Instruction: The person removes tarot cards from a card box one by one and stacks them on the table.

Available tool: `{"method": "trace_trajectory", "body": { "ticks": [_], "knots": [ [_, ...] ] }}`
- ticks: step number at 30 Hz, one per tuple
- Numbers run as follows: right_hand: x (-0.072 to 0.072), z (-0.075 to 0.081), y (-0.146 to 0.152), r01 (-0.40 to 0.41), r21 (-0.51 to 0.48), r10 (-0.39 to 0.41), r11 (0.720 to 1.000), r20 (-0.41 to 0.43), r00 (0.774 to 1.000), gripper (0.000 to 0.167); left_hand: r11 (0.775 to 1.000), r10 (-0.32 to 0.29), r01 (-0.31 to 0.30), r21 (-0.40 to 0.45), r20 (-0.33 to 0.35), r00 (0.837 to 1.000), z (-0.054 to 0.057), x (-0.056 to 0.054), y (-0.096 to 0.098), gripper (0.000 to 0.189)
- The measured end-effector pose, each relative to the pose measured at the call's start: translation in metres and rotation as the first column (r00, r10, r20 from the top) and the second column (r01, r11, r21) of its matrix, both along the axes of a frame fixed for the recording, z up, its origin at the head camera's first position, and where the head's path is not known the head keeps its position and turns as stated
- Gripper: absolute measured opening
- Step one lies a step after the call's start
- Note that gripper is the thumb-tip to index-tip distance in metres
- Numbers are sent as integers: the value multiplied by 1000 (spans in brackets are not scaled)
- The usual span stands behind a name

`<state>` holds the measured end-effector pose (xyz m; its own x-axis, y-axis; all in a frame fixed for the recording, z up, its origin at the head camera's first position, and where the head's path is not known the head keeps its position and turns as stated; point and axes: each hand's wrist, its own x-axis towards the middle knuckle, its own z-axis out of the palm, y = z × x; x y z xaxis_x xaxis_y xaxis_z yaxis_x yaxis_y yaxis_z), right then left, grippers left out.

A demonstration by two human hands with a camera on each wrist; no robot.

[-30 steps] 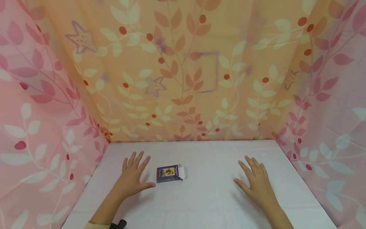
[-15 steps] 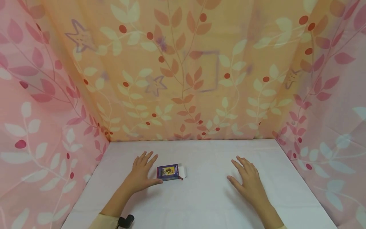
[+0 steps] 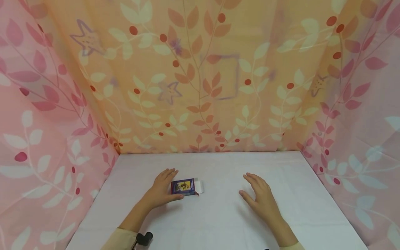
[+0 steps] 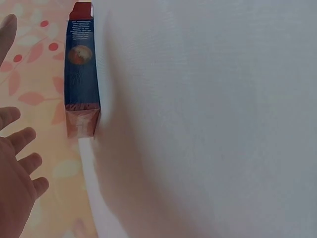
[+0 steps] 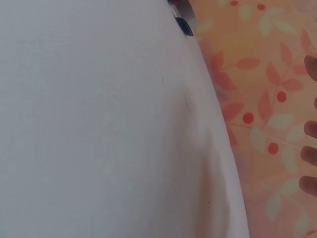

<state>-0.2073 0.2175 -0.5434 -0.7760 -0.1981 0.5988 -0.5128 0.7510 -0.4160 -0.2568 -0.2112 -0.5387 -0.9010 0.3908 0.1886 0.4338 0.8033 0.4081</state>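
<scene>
A small blue card box [image 3: 183, 187] with a yellow picture lies flat on the white table [image 3: 215, 222], its end flap open toward the right. In the left wrist view the box [image 4: 81, 64] shows its narrow blue side and a reddish end. Close by its left end is my left hand [image 3: 160, 190], fingers spread and thumb along the near edge; whether it touches the box I cannot tell. My right hand [image 3: 258, 194] hovers over the table to the right of the box, fingers apart and holding nothing. Only the fingertips [image 5: 310, 156] of that hand show in the right wrist view.
A yellow-orange leaf-patterned curtain [image 3: 200, 76] hangs behind the table. Pink curtains stand at the left [image 3: 47, 139] and right [image 3: 359, 139] sides. A black device [image 3: 144, 238] is strapped at the left wrist.
My left hand has moved right, up to the left end of the box. My right hand has shifted left, toward the middle. The box stays in its place.
</scene>
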Motion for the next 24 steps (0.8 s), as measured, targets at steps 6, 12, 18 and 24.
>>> {"method": "trace_trajectory", "body": {
  "ticks": [6,12,18,24],
  "knots": [
    [0,0,-12,-20,-48,22,999,43,999,60,999,-6,3,44,55,998,-5,-6,8,108],
    [-3,-2,-23,-45,-90,49,995,41,998,58,996,8,-21,88,137,991,-9,-12,15,105],
    [-4,-4,-33,-63,-126,73,990,80,994,56,991,-2,-25,130,201,980,-15,-17,17,105],
    [-5,-4,-46,-80,-145,97,986,114,989,51,990,15,-50,132,256,967,-23,-20,17,100]
  ]
}}
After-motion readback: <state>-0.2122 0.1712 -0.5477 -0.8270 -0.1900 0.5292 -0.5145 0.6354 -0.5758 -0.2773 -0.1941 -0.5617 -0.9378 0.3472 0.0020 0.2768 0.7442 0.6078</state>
